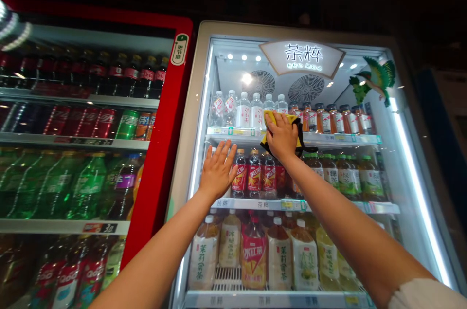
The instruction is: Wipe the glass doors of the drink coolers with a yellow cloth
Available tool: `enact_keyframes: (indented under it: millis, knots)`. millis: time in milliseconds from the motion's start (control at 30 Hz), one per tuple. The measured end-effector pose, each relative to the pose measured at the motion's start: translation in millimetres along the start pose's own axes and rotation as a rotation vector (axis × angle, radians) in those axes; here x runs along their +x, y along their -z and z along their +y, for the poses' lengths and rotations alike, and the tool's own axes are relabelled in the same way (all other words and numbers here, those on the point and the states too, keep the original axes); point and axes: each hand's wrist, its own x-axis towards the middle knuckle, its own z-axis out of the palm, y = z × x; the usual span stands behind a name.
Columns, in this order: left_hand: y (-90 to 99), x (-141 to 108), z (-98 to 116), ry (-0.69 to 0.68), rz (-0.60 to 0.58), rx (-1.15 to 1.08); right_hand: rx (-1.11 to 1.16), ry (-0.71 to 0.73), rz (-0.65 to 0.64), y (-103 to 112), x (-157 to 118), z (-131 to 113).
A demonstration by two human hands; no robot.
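Observation:
My right hand (281, 137) presses a yellow cleaning cloth (270, 116) with black edging against the glass door of the lit drinks fridge (188, 114). The cloth bunches around my palm, and a dark corner of it sticks out to the right. Lower and to the left, my left hand (218, 169) rests flat on the same glass, fingers spread and holding nothing. Behind the door, clear water bottles (243, 110) stand on the top shelf. Red-labelled tea bottles (254, 171) fill the shelf below, partly hidden by my hands.
A red-framed fridge (160, 119) with cola, cans and green soda bottles (89, 175) stands close on the left. A green bird decoration (377, 80) is at the glass's upper right. An illuminated sign (302, 58) hangs at the top. Large tea bottles (254, 253) line the bottom shelf.

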Motion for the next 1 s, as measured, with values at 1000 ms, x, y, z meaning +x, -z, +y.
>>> enact_keyframes:
  millis: [1000]
  knots:
    - [45.6, -37, -59, 0.094, -0.232, 0.15, 0.191, 0.327, -0.116, -11, -16, -46]
